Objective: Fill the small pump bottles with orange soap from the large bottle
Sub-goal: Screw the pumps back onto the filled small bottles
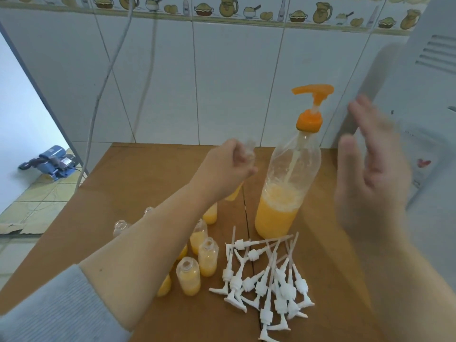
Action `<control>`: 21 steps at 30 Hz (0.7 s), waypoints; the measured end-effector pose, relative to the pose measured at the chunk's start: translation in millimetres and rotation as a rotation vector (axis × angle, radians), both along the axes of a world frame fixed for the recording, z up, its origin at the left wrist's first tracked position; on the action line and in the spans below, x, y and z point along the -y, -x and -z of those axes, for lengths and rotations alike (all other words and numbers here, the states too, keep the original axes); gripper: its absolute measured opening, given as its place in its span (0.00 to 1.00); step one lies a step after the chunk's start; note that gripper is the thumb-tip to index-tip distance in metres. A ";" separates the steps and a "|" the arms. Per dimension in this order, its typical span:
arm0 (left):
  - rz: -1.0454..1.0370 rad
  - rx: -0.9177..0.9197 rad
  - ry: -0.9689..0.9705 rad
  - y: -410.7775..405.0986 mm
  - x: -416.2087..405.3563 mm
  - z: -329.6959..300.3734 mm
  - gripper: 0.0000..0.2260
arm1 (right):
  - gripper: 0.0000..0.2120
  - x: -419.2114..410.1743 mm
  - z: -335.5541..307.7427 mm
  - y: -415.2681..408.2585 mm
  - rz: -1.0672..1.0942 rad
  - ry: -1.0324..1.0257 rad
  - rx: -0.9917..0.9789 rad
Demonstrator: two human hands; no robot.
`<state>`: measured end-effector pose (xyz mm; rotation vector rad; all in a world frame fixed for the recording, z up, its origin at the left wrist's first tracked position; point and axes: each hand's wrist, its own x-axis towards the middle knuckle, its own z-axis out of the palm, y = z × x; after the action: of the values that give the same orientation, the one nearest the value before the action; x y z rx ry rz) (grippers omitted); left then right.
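My left hand [230,166] grips a small bottle [249,149] under the spout of the big bottle [288,183] standing on the desk [148,174]; my right hand [370,169] hangs spread beside the orange pump [314,92]; a careless press could miss the narrow neck, spill soap, or tip the tall bottle onto the loose pump tops [269,275].

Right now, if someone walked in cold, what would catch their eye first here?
Probably the large bottle with its orange pump head, standing mid-table and roughly a third full of orange soap. Next, the heap of white pump tops lying in front of it, beside a cluster of small bottles, several already filled. The left hand grips a small bottle near the spout; the right hand is raised, open and blurred.
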<state>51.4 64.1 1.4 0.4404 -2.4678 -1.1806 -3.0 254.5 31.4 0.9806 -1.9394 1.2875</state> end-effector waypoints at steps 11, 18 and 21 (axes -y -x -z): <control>0.032 0.507 0.249 26.2 4.4 56.0 0.21 | 0.15 -56.0 123.4 -63.0 0.002 -0.250 0.233; 0.107 0.653 0.556 32.1 2.6 69.4 0.13 | 0.13 -62.5 155.2 -81.4 -0.048 -0.248 0.259; 0.113 0.666 0.607 32.5 1.9 69.9 0.13 | 0.13 -58.6 167.2 -83.3 -0.077 -0.271 0.281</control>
<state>19.0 62.2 -68.5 0.5796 -3.2663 -0.2656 80.3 313.2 -135.8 1.0590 -2.3603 1.2836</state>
